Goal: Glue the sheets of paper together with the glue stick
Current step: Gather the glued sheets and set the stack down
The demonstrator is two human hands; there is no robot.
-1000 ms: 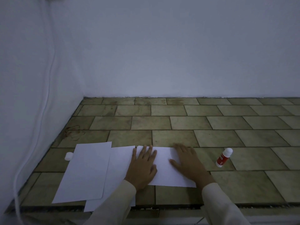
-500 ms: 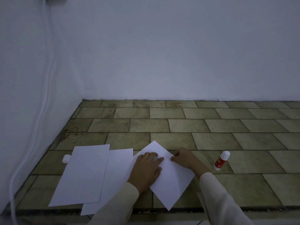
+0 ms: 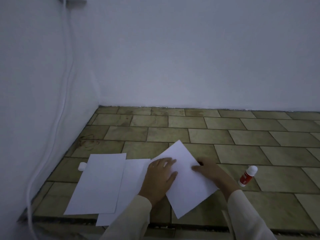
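Cable: a white cable (image 3: 64, 101) hangs down the left wall.
Small white object: a small white object (image 3: 81, 166) lies on the tiled surface (image 3: 259, 139), touching the left sheet's edge.
Left sheet: the left sheet (image 3: 100, 184) lies flat, overlapping the middle sheet (image 3: 133, 186).
Left hand: the left hand (image 3: 160, 176) rests palm down, fingers nearly straight, pressing on the turned sheet (image 3: 187, 193).
Turned sheet: it sits cornerwise between both hands, one corner pointing at the far wall, its left edge over the middle sheet.
Right hand: the right hand (image 3: 208, 172) is at the sheet's right edge with the thumb on top. I cannot tell whether its fingers grip the edge.
Glue stick: the red, white-capped glue stick (image 3: 246, 175) is on the tiles, right of the right hand and apart from it.
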